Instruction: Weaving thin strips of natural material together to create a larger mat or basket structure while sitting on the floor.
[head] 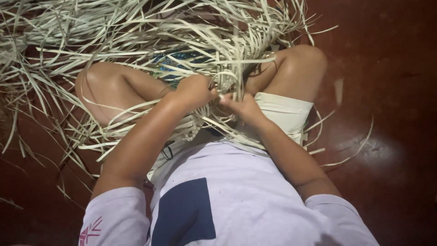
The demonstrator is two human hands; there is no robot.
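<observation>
Your left hand (195, 91) clamped on pale straw strips (227, 79), your right hand (243, 107) seemingly pinching them too, loose strips across the red floor (387, 91).

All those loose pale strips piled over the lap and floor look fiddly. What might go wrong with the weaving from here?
1. The left hand and right hand pinch strips close together at the woven piece; a slip might loosen the weave.
2. The loose strips lie tangled over the knees, so pulling one may drag others along.
3. Some strips lie scattered on the dark red floor, where they could get trodden on or lost.
</observation>
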